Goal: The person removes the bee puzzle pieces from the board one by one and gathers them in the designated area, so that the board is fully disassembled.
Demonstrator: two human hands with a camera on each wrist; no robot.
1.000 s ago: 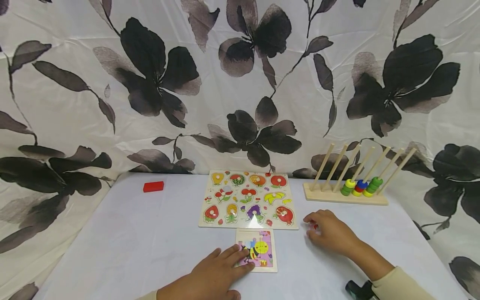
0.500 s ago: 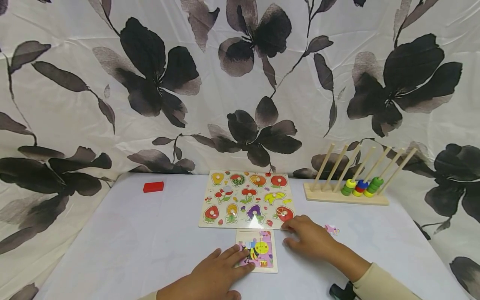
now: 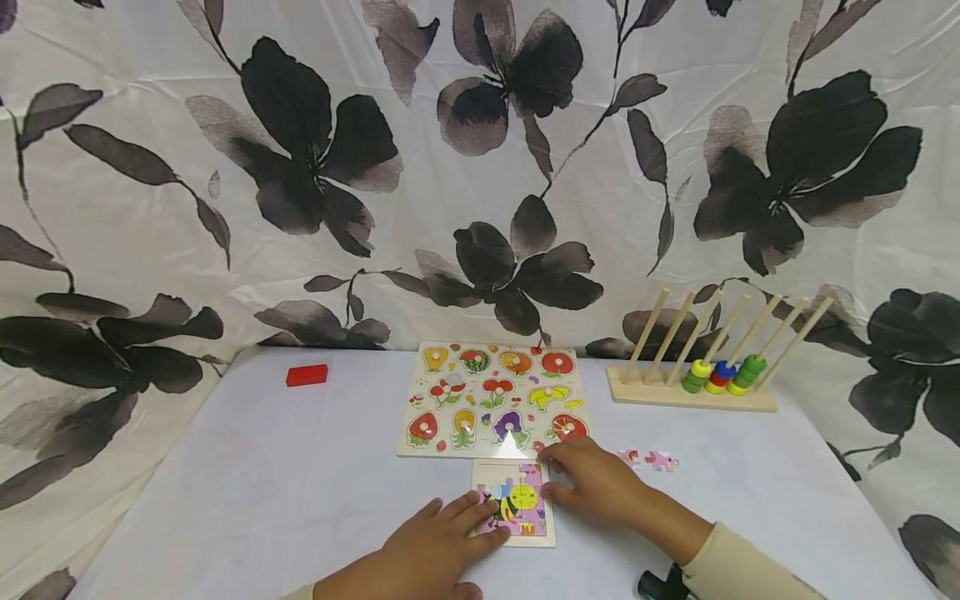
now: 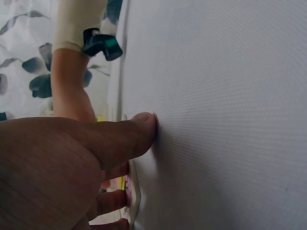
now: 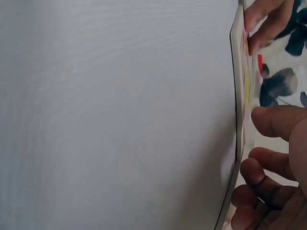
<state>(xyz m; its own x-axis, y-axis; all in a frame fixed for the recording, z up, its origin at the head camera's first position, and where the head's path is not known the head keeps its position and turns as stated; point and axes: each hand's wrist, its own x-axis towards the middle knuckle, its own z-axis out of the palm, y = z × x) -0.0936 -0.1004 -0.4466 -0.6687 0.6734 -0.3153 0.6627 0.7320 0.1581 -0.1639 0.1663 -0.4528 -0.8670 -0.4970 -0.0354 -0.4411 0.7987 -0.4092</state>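
A small wooden tray puzzle (image 3: 551,533) with a bee picture lies flat on the table; its upper left is bare wood. My left hand (image 3: 427,546) rests on the puzzle's left side, fingers spread and straight. In the left wrist view, the left thumb (image 4: 141,132) touches the white cloth. Beside the puzzle's upper right edge is my right hand (image 3: 600,483). Its thumb (image 5: 273,120) and index finger (image 5: 268,160) stand apart in the right wrist view, and I see nothing between them; the other fingers are curled. Two loose pink jigsaw pieces (image 3: 662,461) lie right of that hand.
Directly behind the tray puzzle is a fruit peg board (image 3: 442,448). A wooden bead stand (image 3: 690,400) with upright rods and coloured beads stands at the back right. A red block (image 3: 307,375) lies at the back left. Floral fabric (image 3: 495,183) hangs behind the table.
My right hand has moved left from the loose jigsaw pieces to the tray puzzle's right edge, uncovering both pieces. The left hand has stayed in place.
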